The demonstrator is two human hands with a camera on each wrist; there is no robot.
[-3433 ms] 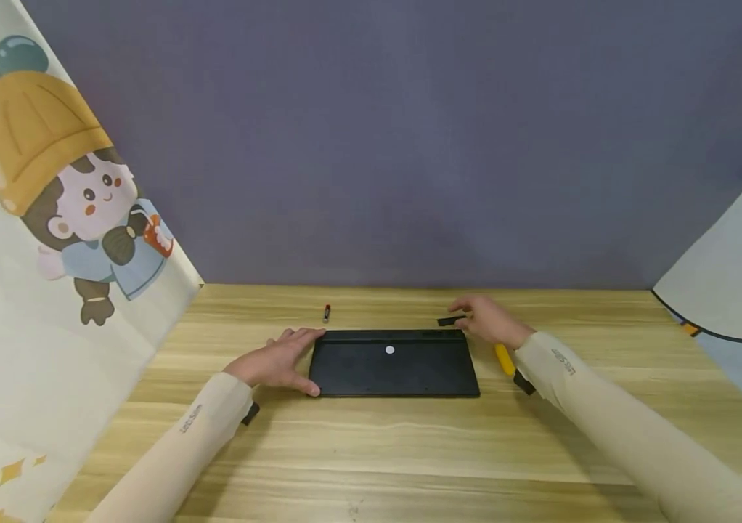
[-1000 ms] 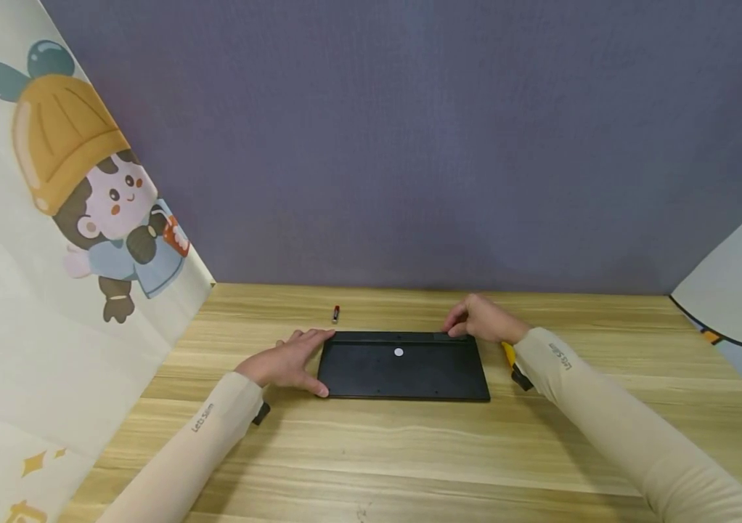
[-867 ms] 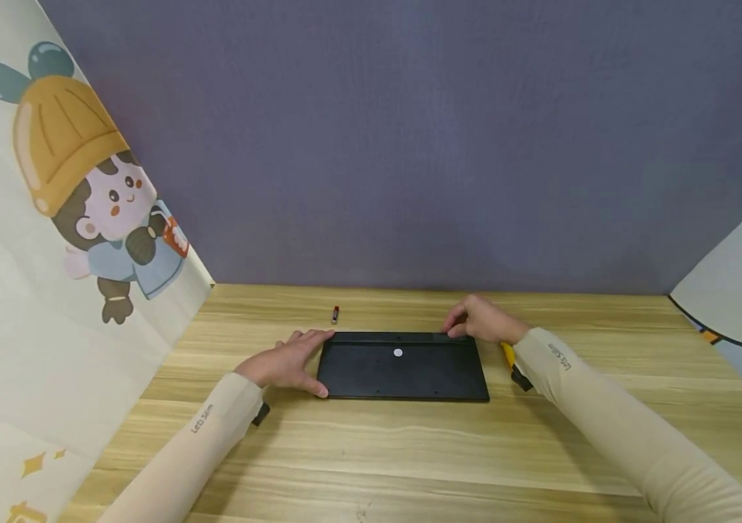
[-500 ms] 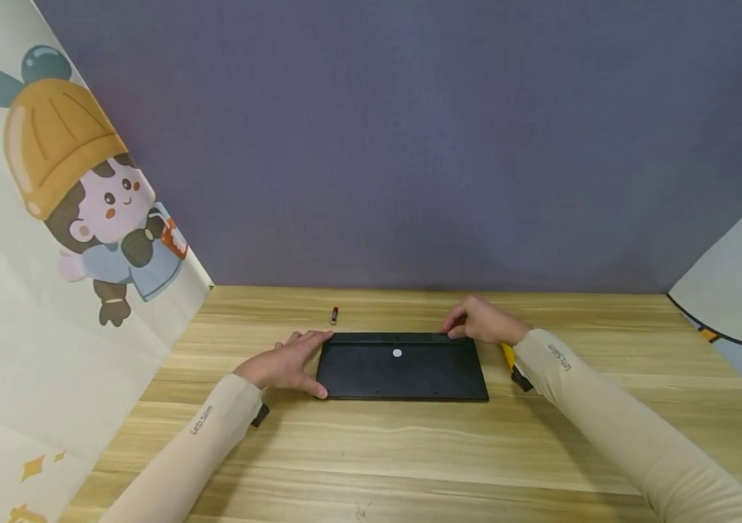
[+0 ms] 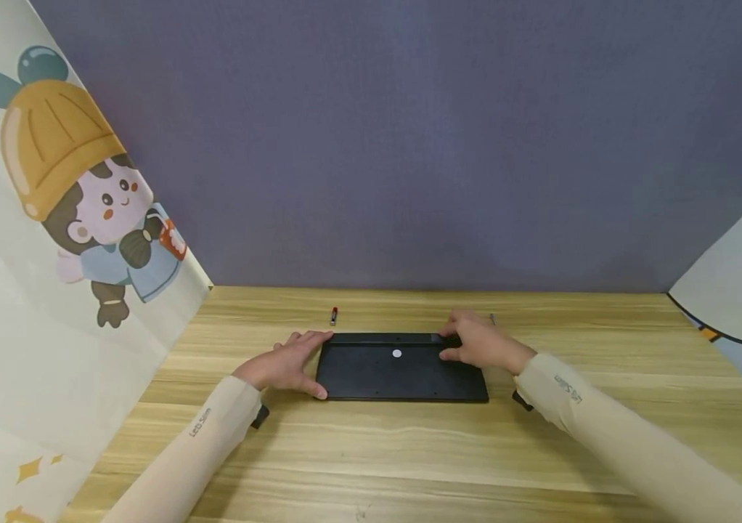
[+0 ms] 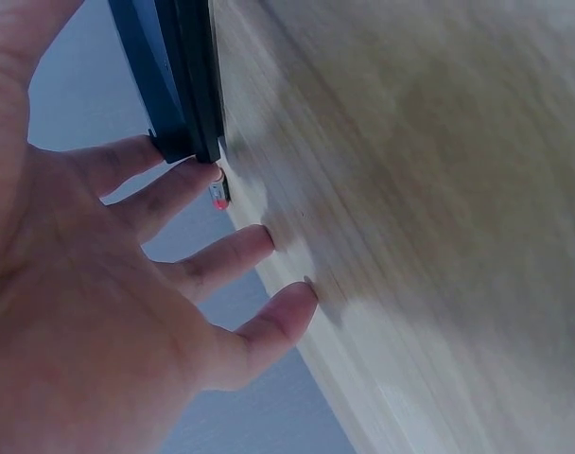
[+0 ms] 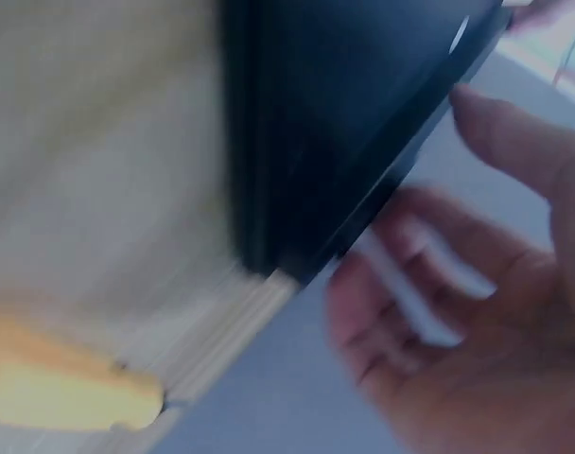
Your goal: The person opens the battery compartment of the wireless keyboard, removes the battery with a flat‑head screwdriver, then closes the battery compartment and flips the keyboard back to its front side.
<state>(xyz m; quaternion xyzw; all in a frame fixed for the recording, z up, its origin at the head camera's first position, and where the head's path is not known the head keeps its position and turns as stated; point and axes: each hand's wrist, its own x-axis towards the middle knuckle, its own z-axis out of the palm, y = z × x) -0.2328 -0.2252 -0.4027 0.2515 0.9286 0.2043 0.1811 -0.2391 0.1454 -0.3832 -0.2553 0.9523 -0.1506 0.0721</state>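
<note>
My left hand [image 5: 282, 363] lies flat with spread fingers against the left end of the black keyboard [image 5: 400, 367], face-down mid-table [image 5: 410, 450]. It's rigid, light, probably slick; I'd grip the short ends. My right hand [image 5: 478, 345] rests relaxed on the far-right corner, gripping nothing.

The left grip [image 6: 108, 274] fills the lower left, fingers spread and nearly straight. The upper fingers [image 6: 165, 189] touch the corner of a flat black slab [image 6: 169, 76] lying on the wooden desk [image 6: 410, 208]. Just past those fingertips lies a small battery with a red end [image 6: 218, 195]. The lower two fingers rest on the desk.
</note>
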